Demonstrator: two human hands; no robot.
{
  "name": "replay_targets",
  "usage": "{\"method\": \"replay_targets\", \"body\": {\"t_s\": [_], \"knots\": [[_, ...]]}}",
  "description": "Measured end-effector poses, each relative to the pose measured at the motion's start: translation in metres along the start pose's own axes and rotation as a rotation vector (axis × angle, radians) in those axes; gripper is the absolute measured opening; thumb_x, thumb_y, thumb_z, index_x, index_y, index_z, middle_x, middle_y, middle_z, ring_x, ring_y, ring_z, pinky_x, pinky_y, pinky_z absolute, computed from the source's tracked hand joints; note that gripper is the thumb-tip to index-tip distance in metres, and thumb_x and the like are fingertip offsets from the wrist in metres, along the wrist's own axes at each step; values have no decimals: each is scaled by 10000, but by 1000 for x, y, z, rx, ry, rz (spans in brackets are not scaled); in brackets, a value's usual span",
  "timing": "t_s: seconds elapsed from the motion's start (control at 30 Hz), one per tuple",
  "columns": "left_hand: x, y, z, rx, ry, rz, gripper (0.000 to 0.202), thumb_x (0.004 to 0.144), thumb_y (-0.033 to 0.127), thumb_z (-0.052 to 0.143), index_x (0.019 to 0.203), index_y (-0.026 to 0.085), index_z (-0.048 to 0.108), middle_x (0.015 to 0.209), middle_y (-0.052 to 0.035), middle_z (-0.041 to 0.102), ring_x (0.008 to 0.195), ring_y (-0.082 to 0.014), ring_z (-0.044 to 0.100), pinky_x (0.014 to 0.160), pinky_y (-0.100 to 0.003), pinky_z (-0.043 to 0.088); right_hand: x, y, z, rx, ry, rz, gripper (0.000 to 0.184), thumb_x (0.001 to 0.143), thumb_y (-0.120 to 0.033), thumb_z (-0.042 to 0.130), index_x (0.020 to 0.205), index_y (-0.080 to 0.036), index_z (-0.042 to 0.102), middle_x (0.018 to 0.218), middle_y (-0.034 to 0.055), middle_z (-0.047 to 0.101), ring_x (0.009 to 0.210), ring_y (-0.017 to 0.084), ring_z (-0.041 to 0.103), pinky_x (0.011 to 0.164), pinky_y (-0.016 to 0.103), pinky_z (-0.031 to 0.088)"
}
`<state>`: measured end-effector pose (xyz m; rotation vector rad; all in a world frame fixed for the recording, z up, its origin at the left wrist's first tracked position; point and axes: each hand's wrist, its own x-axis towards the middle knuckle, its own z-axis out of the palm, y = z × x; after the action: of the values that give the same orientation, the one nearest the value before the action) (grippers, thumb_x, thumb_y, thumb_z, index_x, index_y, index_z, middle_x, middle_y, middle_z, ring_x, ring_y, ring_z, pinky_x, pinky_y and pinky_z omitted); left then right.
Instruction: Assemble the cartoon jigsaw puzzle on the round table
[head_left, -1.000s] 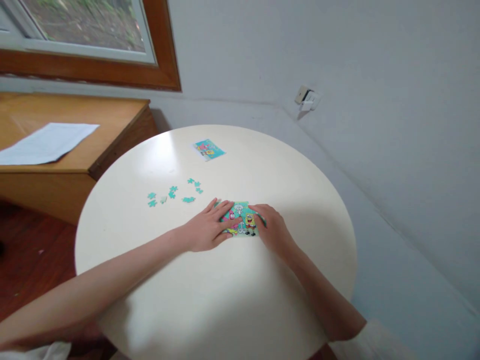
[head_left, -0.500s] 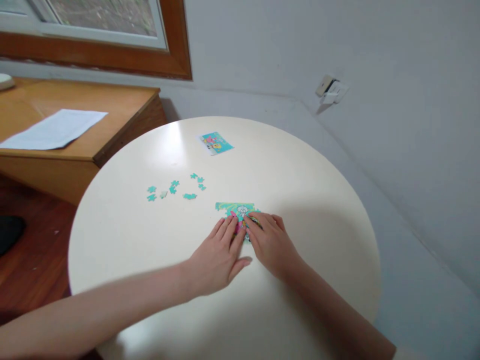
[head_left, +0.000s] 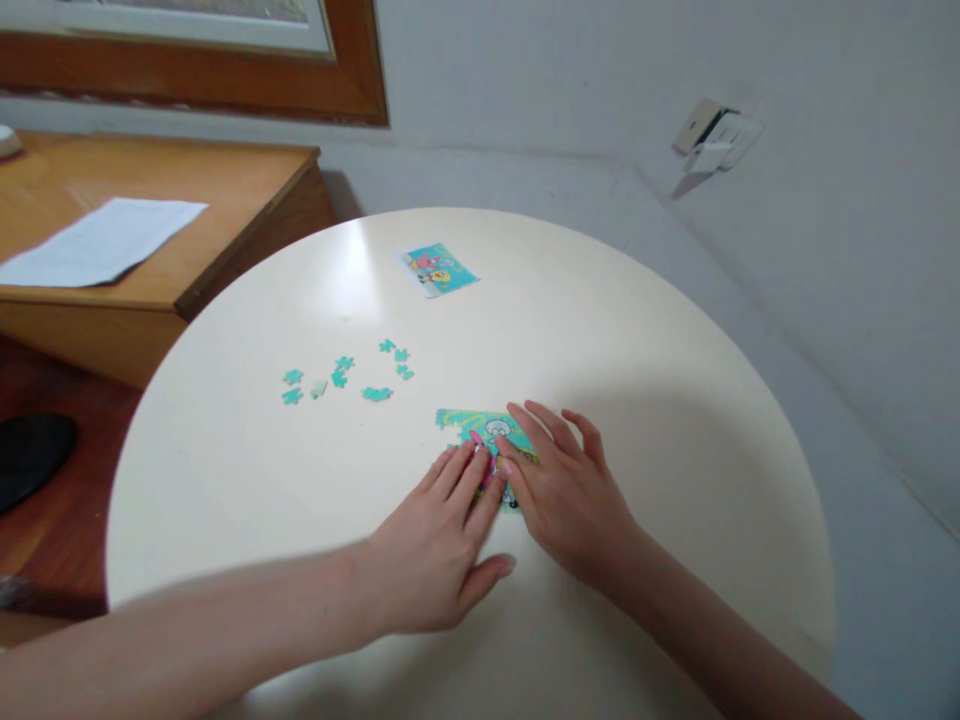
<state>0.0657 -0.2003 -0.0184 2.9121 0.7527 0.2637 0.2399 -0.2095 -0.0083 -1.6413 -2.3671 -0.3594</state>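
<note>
A partly assembled jigsaw puzzle (head_left: 471,424), green with cartoon figures, lies flat on the round table in front of me. My left hand (head_left: 439,550) rests palm down across its lower left part, fingers stretched out and the thumb held apart over the tabletop. From the right, my right hand (head_left: 574,490) touches the puzzle with thumb and index fingertip, while its other fingers are spread and raised over the right edge. No loose piece can be seen in either hand. Both hands cover much of the puzzle's middle and right side.
Several loose green puzzle pieces (head_left: 377,394) are scattered left of the puzzle. Farther back lies a picture card (head_left: 448,272) with similar figures. A wooden desk (head_left: 247,170) holding white paper (head_left: 112,240) stands at the left; a wall socket (head_left: 716,138) is at the right.
My right hand's outer fingers have lifted and spread, uncovering more of the puzzle's upper right. My left hand still lies on the puzzle. The view has shifted slightly closer and lower.
</note>
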Motion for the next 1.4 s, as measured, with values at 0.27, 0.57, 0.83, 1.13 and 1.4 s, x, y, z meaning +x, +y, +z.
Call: {"method": "replay_targets", "body": {"t_s": [0.27, 0.57, 0.83, 1.13, 1.4], "knots": [[2, 1, -3, 16, -4, 9, 604, 868, 465, 392, 1256, 4, 448, 1313, -277, 445, 1278, -384, 343, 1019, -530, 321, 6, 0, 5, 5, 13, 34, 316, 905, -247, 398, 1055, -171, 665, 1286, 124, 541, 1224, 237, 416, 1030, 443, 241], [3, 2, -5, 10, -38, -1, 588, 850, 462, 431, 1245, 26, 450, 1323, -271, 437, 1283, -376, 339, 1020, -518, 328, 0, -4, -2, -29, 15, 4, 293, 886, -248, 427, 1028, -173, 672, 1257, 120, 567, 1214, 229, 424, 1038, 437, 238], [2, 2, -5, 69, -34, 1, 614, 866, 473, 386, 1282, 22, 418, 1325, -273, 434, 1268, -377, 361, 1007, -500, 354, 20, 21, 21, 136, 173, 173, 323, 923, -211, 356, 1052, -180, 650, 1152, 85, 638, 1107, 195, 524, 1021, 417, 255], [3, 1, -7, 94, -9, -6, 523, 889, 416, 388, 1253, 48, 460, 1315, -242, 464, 1264, -338, 384, 1014, -476, 360, 17, 35, 14, 358, 353, 262, 205, 815, -238, 594, 613, -209, 578, 685, -4, 677, 694, 152, 600, 814, 352, 370], [1, 0, -6, 95, -13, -14, 537, 876, 433, 413, 1261, 59, 437, 1337, -249, 434, 1261, -343, 382, 999, -475, 368, 15, 35, 16, 448, 184, 104, 223, 888, -223, 459, 863, -217, 681, 863, 24, 706, 854, 157, 592, 848, 336, 375]]}}
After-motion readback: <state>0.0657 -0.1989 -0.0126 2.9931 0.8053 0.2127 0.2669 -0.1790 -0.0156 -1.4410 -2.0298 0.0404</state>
